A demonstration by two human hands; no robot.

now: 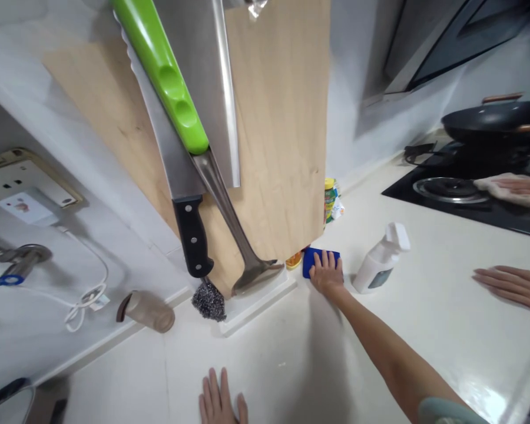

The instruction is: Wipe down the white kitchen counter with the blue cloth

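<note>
My right hand (327, 274) presses on a blue cloth (309, 259) and grips it against the white counter, beside the foot of the wooden board. Its fingers lie over the cloth, and blue shows on both sides of them. A white spray bottle (377, 262) stands just right of this hand. At the bottom edge, my left hand (221, 400) rests on the counter with its fingers apart and nothing in it.
Knives, a green-handled peeler or tool (168, 76) and a ladle (251, 268) hang before the wooden board (282, 129). Steel wool (208, 300) and a brown cup (148, 311) are at left. Another person's hands (519, 285) are at right, one wiping the black stove (503, 218).
</note>
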